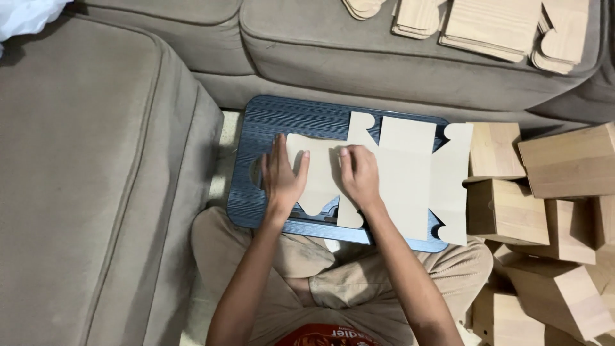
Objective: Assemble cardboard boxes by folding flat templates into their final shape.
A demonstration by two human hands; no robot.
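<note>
Both hands are lying open on the flat cardboard cutout [397, 176] sitting mid-frame on the dark blue lap tray [282, 118]; left hand [282, 178] pressing the 9 o'clock flap, right hand [359, 176] pinning the fold; folded boxes [544, 211] are piling up at 3 o'clock

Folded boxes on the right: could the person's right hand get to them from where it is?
Probably yes: the right hand presses the flat cardboard on the lap tray, and nothing blocks the way to the folded boxes.

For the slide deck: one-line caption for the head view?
Both hands, left and right, press a flat cardboard box blank on a blue lap tray.
</note>
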